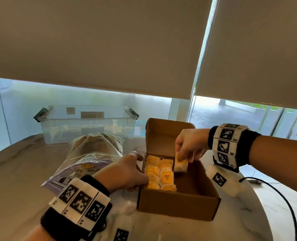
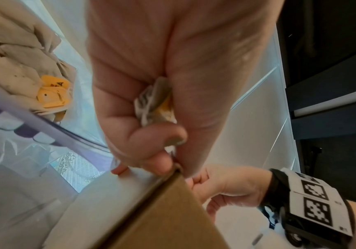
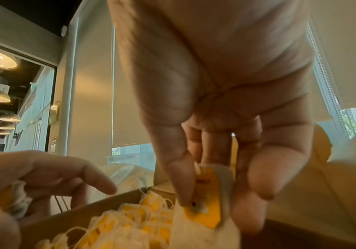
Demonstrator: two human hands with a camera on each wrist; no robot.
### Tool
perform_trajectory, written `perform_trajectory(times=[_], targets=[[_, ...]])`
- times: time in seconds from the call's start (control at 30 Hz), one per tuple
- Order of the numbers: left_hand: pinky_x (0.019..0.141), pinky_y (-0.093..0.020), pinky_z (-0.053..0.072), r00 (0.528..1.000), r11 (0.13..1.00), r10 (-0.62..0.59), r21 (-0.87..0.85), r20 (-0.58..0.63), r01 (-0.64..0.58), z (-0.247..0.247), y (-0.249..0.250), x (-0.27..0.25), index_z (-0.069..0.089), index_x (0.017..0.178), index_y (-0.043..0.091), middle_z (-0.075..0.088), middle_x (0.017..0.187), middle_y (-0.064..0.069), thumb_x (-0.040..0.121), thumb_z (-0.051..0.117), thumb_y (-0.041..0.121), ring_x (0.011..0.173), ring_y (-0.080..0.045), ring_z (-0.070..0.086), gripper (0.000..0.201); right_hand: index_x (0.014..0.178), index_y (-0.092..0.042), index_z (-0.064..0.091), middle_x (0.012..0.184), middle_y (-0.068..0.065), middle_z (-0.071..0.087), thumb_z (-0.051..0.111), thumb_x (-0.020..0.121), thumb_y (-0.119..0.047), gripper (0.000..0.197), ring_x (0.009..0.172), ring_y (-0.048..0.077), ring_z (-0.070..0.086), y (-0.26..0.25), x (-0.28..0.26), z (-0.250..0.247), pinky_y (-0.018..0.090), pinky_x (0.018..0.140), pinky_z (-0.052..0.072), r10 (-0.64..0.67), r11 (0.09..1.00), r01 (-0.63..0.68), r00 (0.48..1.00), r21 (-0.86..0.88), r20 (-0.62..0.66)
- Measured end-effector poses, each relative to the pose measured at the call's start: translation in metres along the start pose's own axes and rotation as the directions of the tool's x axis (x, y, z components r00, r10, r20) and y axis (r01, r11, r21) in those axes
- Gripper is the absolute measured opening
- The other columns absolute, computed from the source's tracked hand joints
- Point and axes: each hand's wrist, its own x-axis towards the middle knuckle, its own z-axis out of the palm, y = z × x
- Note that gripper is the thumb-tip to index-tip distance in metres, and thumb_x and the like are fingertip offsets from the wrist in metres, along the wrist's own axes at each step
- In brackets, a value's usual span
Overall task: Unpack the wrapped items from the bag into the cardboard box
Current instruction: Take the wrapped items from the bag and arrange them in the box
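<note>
**Head view: tea bags going into the box**

Left of the left hand (image 1: pixel 126 171), which clutches a crumpled bag, lies the clear plastic bag (image 1: pixel 92 153). Right of it, the brown cardboard box (image 1: pixel 179 202) holds yellow-tagged wrapped sachets (image 1: pixel 159 174); the right hand (image 1: pixel 189 143) pinches another sachet (image 1: pixel 180 164) above it.

The head view looks forward and down from 6 o'clock over the desk (image 1: pixel 22 180), while both wrist views sit close under their palms, looking along the fingers, all three sharing the cardboard box (image 1: pixel 187 204).

brown cardboard box (image 1: pixel 177 206), yellow-tagged white wrapped items (image 1: pixel 159 174), clear bag (image 1: pixel 92 153)
</note>
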Motion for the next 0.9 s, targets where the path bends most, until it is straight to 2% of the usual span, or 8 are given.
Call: perform_trajectory(times=[0.13,0.27,0.33,0.4,0.47,0.67,0.8,0.9], targets=[[0.048,-0.020,0.047,0.999,0.999,-0.032,-0.028,0.016,0.033,0.001,0.002,0.001,0.025,0.140,0.017,0.064,0.084,-0.008,0.081,0.068,0.007,0.052,-0.010,0.055,0.075,0.085,-0.009,0.063,0.072,0.005,0.067,0.073,0.079,-0.009,0.012,0.061,0.015,0.066,-0.012,0.013,0.001,0.023,0.056,0.054,-0.005,0.995,0.006,1.000,-0.100,0.015],[0.048,-0.020,0.045,0.998,0.997,-0.044,-0.060,0.034,0.046,0.001,-0.001,0.003,0.025,0.140,0.018,0.064,0.084,-0.009,0.081,0.069,0.008,0.053,-0.010,0.056,0.074,0.084,-0.007,0.067,0.062,0.001,0.064,0.076,0.076,-0.010,0.013,0.048,0.010,0.061,-0.016,0.017,0.007,0.018,0.046,0.049,-0.004,0.969,0.010,1.000,-0.247,0.026],[0.049,-0.020,0.046,0.998,0.997,-0.039,-0.070,0.041,0.042,0.001,-0.002,0.004,0.026,0.139,0.018,0.064,0.083,-0.008,0.081,0.069,0.008,0.053,-0.010,0.056,0.074,0.085,-0.009,0.069,0.064,-0.005,0.061,0.078,0.074,-0.014,0.015,0.054,0.004,0.056,-0.016,0.020,0.009,0.014,0.047,0.044,-0.051,0.946,0.050,0.999,-0.319,0.003],[0.048,-0.020,0.046,0.998,0.995,-0.038,-0.085,0.049,0.042,0.000,-0.003,0.004,0.026,0.139,0.018,0.064,0.083,-0.008,0.081,0.069,0.008,0.053,-0.010,0.056,0.073,0.083,-0.011,0.070,0.071,-0.007,0.059,0.079,0.072,-0.015,0.014,0.067,0.004,0.054,-0.015,0.022,0.011,0.014,0.057,0.045,-0.090,0.930,0.083,0.996,-0.358,-0.002],[0.047,-0.019,0.045,0.998,0.994,-0.035,-0.099,0.055,0.041,0.000,-0.003,0.004,0.026,0.139,0.017,0.064,0.082,-0.008,0.081,0.069,0.007,0.052,-0.010,0.056,0.073,0.075,-0.015,0.067,0.074,-0.007,0.059,0.079,0.072,-0.016,0.013,0.072,0.005,0.053,-0.013,0.024,0.012,0.016,0.063,0.045,-0.106,0.919,0.104,0.994,-0.379,0.015],[0.046,-0.018,0.045,0.998,0.994,-0.020,-0.103,0.054,0.026,0.000,-0.003,0.004,0.026,0.140,0.015,0.062,0.080,-0.007,0.082,0.066,0.004,0.051,-0.010,0.054,0.071,0.065,-0.019,0.057,0.069,-0.008,0.055,0.077,0.073,-0.017,0.022,0.066,0.004,0.049,-0.008,0.029,0.013,0.015,0.059,0.040,-0.166,0.897,0.133,0.985,-0.421,-0.042],[0.046,-0.018,0.044,0.998,0.995,-0.018,-0.095,0.057,0.023,0.001,-0.002,0.003,0.027,0.139,0.015,0.062,0.080,-0.008,0.083,0.066,0.005,0.051,-0.009,0.054,0.069,0.070,-0.017,0.058,0.071,-0.005,0.054,0.079,0.073,-0.027,0.023,0.073,0.009,0.050,-0.010,0.034,0.017,0.018,0.059,0.041,-0.096,0.877,0.085,0.995,-0.473,0.000],[0.046,-0.018,0.044,0.998,0.996,-0.024,-0.090,0.058,0.029,0.000,-0.002,0.003,0.028,0.138,0.016,0.061,0.082,-0.008,0.083,0.066,0.004,0.051,-0.009,0.054,0.068,0.072,-0.015,0.056,0.071,-0.004,0.052,0.077,0.074,-0.032,0.028,0.071,0.010,0.049,-0.011,0.036,0.017,0.019,0.057,0.039,-0.075,0.871,0.060,0.997,-0.487,-0.011]])
